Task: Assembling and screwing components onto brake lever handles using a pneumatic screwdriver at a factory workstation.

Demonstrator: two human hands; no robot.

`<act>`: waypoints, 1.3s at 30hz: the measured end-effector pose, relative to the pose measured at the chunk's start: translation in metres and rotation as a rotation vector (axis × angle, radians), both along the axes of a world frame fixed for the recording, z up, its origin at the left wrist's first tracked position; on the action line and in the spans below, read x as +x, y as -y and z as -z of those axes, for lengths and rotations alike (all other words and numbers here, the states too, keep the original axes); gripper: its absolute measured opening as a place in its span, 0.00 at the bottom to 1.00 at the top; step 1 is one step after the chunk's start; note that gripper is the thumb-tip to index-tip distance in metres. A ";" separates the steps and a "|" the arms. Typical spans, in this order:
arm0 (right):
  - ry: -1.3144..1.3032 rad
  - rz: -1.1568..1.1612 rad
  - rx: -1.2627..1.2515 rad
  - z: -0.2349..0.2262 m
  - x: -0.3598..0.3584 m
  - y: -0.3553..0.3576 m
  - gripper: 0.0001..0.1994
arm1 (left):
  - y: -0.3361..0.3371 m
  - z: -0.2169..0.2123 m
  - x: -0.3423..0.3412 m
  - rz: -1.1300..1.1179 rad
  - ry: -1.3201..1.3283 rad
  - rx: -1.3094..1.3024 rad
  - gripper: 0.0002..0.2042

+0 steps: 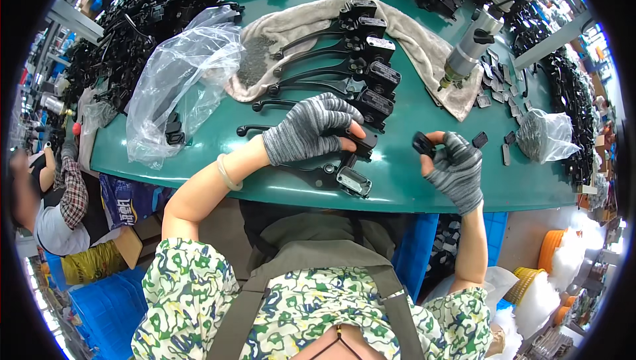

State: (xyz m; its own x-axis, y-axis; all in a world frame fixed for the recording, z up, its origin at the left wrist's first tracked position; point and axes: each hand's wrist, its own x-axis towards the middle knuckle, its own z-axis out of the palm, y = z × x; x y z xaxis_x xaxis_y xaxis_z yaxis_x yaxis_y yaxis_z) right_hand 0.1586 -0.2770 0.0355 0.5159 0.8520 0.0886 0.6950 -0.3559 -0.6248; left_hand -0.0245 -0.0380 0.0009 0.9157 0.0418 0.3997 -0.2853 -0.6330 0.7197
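Observation:
Both my hands wear grey fingerless gloves. My left hand (315, 128) lies over a black lever assembly with a small box-shaped reservoir (366, 144), its thumb and fingertips closed on the reservoir. Just to the right, my right hand (457, 169) pinches a small black oblong part (423, 143) above the table. Nearest me lies another lever assembly, its rectangular reservoir (353, 181) uncovered and hollow. Beyond my left hand, several similar black lever assemblies (383, 76) lie in a row, levers pointing left. Some of them rest on a grey cloth (414, 38).
On the green table (218, 141), a clear plastic bag (182, 88) lies left. A metal power driver (467, 48) hangs at upper right, near scattered small plates (497, 78) and a bagged bundle (546, 136). Black parts are heaped along the far edges. Another person (63, 217) sits left.

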 end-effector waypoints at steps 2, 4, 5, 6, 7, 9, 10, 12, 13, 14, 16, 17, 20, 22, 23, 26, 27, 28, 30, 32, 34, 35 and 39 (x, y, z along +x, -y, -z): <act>0.022 -0.007 0.175 -0.009 -0.027 -0.018 0.14 | -0.002 0.005 -0.003 -0.004 0.048 -0.017 0.13; 0.012 -0.083 0.216 -0.009 -0.041 -0.038 0.14 | 0.000 0.008 -0.006 -0.013 0.069 -0.022 0.13; 0.005 -0.153 0.254 -0.010 -0.044 -0.048 0.13 | 0.004 0.008 -0.006 -0.055 -0.008 -0.168 0.14; -0.001 -0.223 0.291 -0.010 -0.045 -0.055 0.13 | 0.007 0.009 -0.006 -0.097 -0.085 -0.314 0.16; -0.001 -0.228 0.292 -0.009 -0.045 -0.061 0.13 | 0.009 0.009 -0.006 -0.143 -0.162 -0.459 0.17; 0.001 -0.319 0.225 -0.002 -0.045 -0.071 0.12 | 0.011 0.009 -0.007 -0.128 -0.166 -0.527 0.17; 0.002 -0.367 0.191 0.000 -0.045 -0.073 0.12 | 0.012 0.007 -0.008 -0.110 -0.172 -0.595 0.18; 0.040 -0.396 0.189 0.000 -0.043 -0.073 0.12 | 0.011 0.007 -0.008 -0.091 -0.173 -0.666 0.19; 0.078 -0.418 0.187 -0.001 -0.042 -0.072 0.12 | 0.009 0.009 -0.008 -0.103 -0.143 -0.532 0.19; 0.117 -0.436 0.185 -0.001 -0.040 -0.070 0.12 | 0.007 0.011 -0.008 -0.113 -0.112 -0.397 0.19; 0.090 -0.408 0.168 -0.002 -0.043 -0.069 0.11 | 0.005 0.015 -0.007 -0.103 -0.079 -0.263 0.18; 0.060 -0.388 0.154 -0.002 -0.045 -0.068 0.10 | 0.005 0.017 -0.008 -0.099 -0.062 -0.300 0.18; -0.021 -0.303 0.178 -0.002 -0.041 -0.054 0.09 | 0.007 0.019 -0.006 -0.085 -0.024 -0.374 0.18; -0.145 -0.229 0.261 0.001 -0.037 -0.043 0.08 | 0.003 0.018 -0.012 -0.097 -0.033 -0.315 0.16; -0.140 -0.048 0.318 0.005 -0.026 -0.030 0.07 | 0.001 0.016 -0.015 -0.107 -0.036 -0.286 0.16; 0.096 0.323 0.204 0.022 0.041 0.018 0.14 | 0.003 0.018 -0.015 -0.041 -0.042 -0.366 0.15; 0.293 0.278 0.035 0.032 0.068 0.043 0.16 | 0.005 0.016 -0.014 -0.077 -0.037 -0.362 0.15; 0.493 0.230 -0.129 0.048 0.094 0.064 0.19 | 0.006 0.014 -0.014 -0.083 0.024 -0.309 0.13; 0.605 0.104 -0.114 0.069 0.113 0.085 0.22 | 0.004 0.012 -0.013 -0.075 0.136 -0.196 0.11; 0.436 0.116 -0.105 0.074 0.112 0.096 0.23 | -0.011 0.007 -0.026 -0.205 0.088 -0.203 0.10; 0.268 0.147 -0.108 0.067 0.104 0.096 0.24 | -0.036 0.001 -0.039 -0.399 -0.009 -0.237 0.08; 0.258 0.146 -0.122 0.059 0.094 0.092 0.24 | -0.058 0.003 -0.045 -0.551 -0.019 -0.181 0.07; 0.209 0.106 -0.145 0.049 0.076 0.085 0.24 | -0.139 0.009 -0.045 -0.886 -0.281 -0.028 0.06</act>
State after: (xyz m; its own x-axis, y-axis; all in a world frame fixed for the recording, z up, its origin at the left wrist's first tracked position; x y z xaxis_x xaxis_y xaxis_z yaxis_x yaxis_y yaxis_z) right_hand 0.2350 -0.3620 -0.0134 0.5865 0.8057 0.0834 0.7575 -0.5091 -0.4085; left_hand -0.0695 0.1005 -0.0079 0.6080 0.7783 0.1568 0.4808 -0.5181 0.7073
